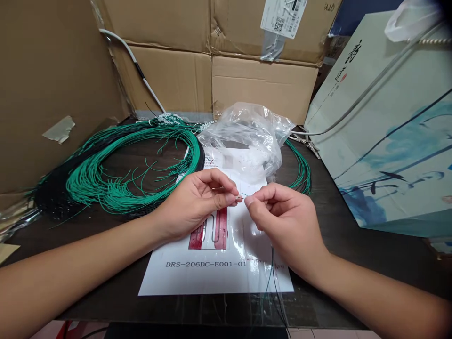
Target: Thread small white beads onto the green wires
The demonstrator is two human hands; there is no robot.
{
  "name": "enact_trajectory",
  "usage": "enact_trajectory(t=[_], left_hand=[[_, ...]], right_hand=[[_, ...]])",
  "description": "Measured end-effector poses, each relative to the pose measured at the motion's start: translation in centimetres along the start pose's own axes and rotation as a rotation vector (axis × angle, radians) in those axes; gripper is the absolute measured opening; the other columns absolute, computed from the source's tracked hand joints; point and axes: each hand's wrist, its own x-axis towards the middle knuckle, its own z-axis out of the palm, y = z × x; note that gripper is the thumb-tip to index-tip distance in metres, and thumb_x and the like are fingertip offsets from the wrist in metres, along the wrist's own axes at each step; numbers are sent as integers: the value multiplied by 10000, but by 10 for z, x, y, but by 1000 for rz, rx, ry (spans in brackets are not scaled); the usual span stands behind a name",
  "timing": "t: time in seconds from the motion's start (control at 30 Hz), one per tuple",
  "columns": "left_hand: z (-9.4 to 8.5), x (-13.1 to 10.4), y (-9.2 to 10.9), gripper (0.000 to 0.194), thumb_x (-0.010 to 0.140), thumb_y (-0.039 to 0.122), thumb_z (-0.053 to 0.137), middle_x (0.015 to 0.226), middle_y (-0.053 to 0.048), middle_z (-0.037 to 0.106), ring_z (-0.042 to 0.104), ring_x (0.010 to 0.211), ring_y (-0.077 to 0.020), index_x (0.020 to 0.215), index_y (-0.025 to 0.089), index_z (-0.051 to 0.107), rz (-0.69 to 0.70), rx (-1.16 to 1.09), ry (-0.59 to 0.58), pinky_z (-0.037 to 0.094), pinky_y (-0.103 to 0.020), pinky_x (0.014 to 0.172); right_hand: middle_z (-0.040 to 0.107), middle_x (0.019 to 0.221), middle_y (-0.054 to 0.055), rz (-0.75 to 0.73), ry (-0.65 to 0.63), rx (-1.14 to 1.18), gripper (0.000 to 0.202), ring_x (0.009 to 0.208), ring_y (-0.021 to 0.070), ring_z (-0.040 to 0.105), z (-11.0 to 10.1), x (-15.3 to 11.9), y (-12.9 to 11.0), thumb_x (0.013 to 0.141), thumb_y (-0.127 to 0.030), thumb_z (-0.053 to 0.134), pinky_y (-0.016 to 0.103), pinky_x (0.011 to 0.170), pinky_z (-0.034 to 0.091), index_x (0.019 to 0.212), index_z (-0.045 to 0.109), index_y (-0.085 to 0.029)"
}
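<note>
Over the printed sheet, my left hand (203, 200) is closed in a pinch, thumb against fingertips. A tiny pale piece shows at those fingertips, too small to name. Facing it, my right hand (282, 209) pinches a thin dark wire (245, 195) between thumb and index finger; the wire's tip reaches toward the left fingertips. Below my right hand hang a green and a black wire (272, 268), running down past the table's front edge. The sheet (158, 278) has red-and-grey pictures and the print "DRS-206DC-E001-01", with clear plastic partly over it.
A large coil of green and black wires (83, 179) lies at left, with white ends at its back. A crumpled clear plastic bag (243, 132) and a smaller green coil (300, 162) lie behind my hands. Cardboard boxes (169, 80) and a pale paper bag (399, 141) enclose the dark table.
</note>
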Motion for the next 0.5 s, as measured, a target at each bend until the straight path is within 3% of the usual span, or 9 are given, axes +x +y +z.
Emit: enact_trajectory(t=[0.5], left_hand=[[-1, 1, -2, 176, 791, 53, 781, 804, 43, 708, 665, 740, -41, 829, 201, 692, 34, -19, -31, 564, -134, 756]], right_hand=[[542, 521, -24, -68, 12, -58, 159, 445, 71, 439, 1, -1, -1, 734, -255, 709, 191, 398, 348, 620, 619, -189]])
